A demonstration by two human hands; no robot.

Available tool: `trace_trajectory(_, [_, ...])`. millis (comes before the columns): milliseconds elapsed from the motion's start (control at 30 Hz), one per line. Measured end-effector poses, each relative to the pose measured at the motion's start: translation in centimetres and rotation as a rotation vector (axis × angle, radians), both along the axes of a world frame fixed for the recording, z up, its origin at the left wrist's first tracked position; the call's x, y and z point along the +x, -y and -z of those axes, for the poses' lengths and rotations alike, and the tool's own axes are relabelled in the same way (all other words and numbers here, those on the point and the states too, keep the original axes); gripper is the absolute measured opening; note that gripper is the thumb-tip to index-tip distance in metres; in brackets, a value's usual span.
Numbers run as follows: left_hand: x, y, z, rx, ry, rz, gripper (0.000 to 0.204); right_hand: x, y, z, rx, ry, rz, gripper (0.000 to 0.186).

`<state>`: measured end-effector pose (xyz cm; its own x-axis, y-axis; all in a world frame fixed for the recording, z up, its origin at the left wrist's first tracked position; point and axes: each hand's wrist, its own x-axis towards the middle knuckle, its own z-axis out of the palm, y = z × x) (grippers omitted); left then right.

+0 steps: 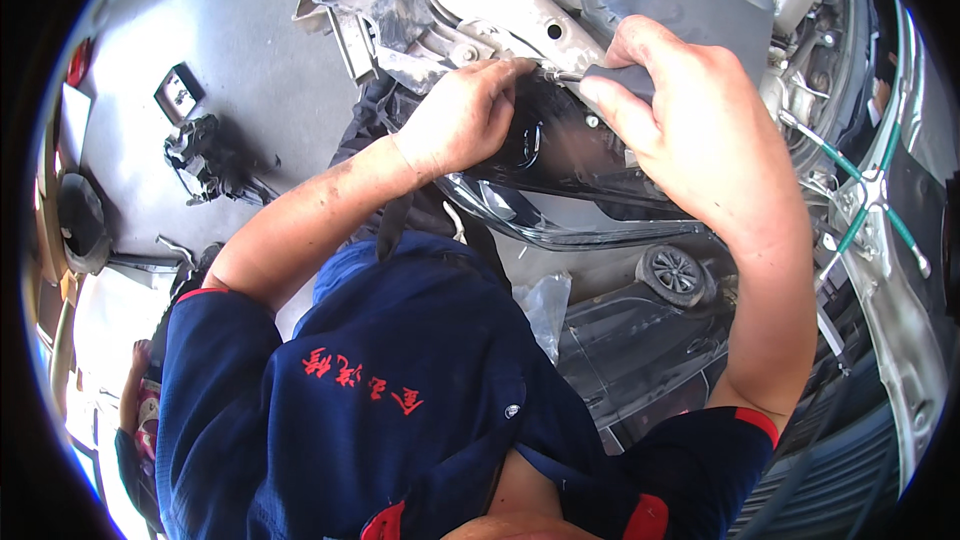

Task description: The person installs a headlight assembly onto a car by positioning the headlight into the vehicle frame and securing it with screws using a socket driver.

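Note:
My right hand is wrapped round a dark-handled tool with a thin metal shaft, its thumb lying along the handle. That shaft points left, toward the fingertips of my left hand. My left fingers are curled and pinched together at the edge of the car's front frame; whatever they hold is hidden. Both hands are over the pale metal frame member, which has a round dark hole. Below them lies a glossy black body panel of the car.
A green-handled cross-shaped tool lies at the right, by the engine bay. Black plastic parts and a small dark frame are on the grey floor at the left. Another dark car stands below right. Part of another person shows far left.

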<state>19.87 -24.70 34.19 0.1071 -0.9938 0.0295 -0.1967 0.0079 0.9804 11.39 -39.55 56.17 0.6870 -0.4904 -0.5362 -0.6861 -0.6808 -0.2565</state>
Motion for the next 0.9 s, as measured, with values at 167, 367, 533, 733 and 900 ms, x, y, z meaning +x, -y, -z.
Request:
trace_trajectory(167, [0.2,0.5,-0.1,-0.003,0.047,0.005,0.045,-0.3,-0.2,0.1,-0.001,-0.05,0.113,0.022])
trace_trajectory(367, [0.2,0.7,-0.1,-0.047,0.087,0.036,0.043,-1.9,-1.1,1.5,-0.014,0.448,-0.079,0.02])
trace_trajectory(533, [0.2,0.1,0.2,-0.065,0.112,0.042,0.047,-1.6,-2.4,0.2,-0.231,0.12,0.029,0.019])
trace_trajectory(733, [0.6,0.5,0.1,0.003,0.117,0.122,0.048,-1.7,-2.6,0.9,-0.284,-0.002,0.026,0.018])
trace_trajectory(900, [0.9,0.7,-0.2,-0.007,0.109,0.162,0.048,-2.8,-1.9,1.4,-0.298,0.467,-0.257,0.013])
